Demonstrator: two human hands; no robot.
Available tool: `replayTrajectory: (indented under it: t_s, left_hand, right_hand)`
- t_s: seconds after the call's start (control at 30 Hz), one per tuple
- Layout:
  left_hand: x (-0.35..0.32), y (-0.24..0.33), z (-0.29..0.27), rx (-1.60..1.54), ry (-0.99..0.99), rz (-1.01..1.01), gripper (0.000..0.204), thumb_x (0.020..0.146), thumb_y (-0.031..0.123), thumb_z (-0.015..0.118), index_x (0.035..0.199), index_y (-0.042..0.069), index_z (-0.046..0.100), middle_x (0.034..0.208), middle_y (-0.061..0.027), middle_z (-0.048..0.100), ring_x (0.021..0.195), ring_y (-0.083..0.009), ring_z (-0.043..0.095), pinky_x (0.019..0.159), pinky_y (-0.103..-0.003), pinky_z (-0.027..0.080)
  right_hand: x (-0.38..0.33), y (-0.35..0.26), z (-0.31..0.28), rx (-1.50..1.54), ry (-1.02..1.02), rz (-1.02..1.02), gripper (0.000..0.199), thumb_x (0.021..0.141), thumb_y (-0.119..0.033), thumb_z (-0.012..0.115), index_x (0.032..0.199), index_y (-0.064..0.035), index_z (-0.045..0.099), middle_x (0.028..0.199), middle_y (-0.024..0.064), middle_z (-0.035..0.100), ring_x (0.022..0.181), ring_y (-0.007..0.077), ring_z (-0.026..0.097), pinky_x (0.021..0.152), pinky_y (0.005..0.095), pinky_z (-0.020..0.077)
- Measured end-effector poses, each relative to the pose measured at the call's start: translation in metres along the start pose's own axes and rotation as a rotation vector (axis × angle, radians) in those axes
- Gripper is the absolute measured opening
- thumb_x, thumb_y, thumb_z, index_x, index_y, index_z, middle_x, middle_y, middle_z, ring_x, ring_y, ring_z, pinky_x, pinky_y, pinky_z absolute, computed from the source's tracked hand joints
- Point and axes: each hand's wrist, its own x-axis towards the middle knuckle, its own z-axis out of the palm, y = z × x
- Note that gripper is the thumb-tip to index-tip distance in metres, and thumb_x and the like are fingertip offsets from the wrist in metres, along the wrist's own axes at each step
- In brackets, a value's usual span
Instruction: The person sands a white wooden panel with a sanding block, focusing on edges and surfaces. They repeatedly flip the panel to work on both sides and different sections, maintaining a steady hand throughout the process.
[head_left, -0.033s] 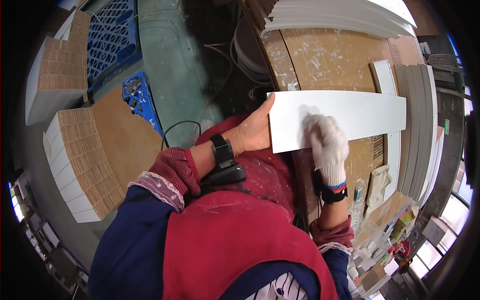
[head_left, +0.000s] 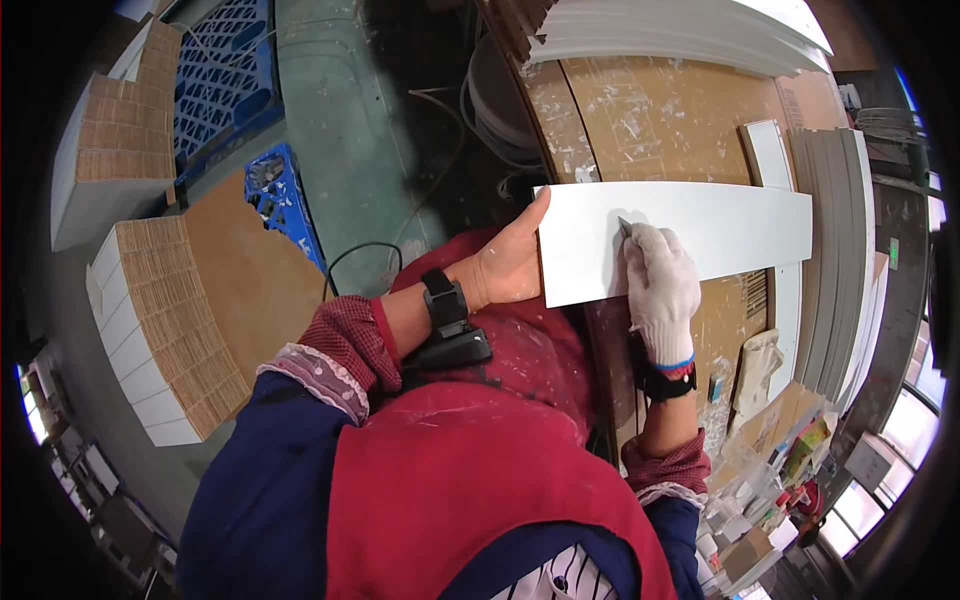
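Observation:
A long white panel (head_left: 720, 230) lies across the workbench, its near-left end reaching past the bench edge over my lap. My left hand (head_left: 512, 258) is bare and grips that end, thumb at the upper corner and the other fingers hidden beneath. My right hand (head_left: 662, 285), in a white knitted glove, rests over the panel's lower middle with its fingers closed. From them pokes a small tool with a pointed grey tip (head_left: 625, 228), its point at the white face; the glove hides the rest.
Under the panel is a cardboard-covered bench (head_left: 660, 115) with white smears. Stacked white strips (head_left: 835, 270) stand at its right side, more boards (head_left: 680, 35) at the back. To the left are stacked panels (head_left: 180, 330) with brown edges and a blue crate (head_left: 225, 75).
My right hand, blurred before, has shifted slightly right and turned, so the tool's grey tip now shows. My left hand and the panel have stayed in place.

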Motion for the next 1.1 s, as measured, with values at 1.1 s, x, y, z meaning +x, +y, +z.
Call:
replayTrajectory:
  t_s: [1.1]
  left_hand:
    - [0.001,-0.004,-0.002,-0.036,-0.008,0.003,0.065,0.095,0.054,0.033,0.140,0.007,0.032,0.141,-0.0103,0.039,0.129,-0.0260,0.039,0.107,-0.041,0.032]
  right_hand:
    - [-0.023,-0.041,0.016,0.098,-0.079,-0.031,0.025,0.071,-0.003,0.060,0.095,-0.0108,0.060,0.082,0.0073,0.058,0.076,0.0293,0.057,0.065,0.0398,0.0465]
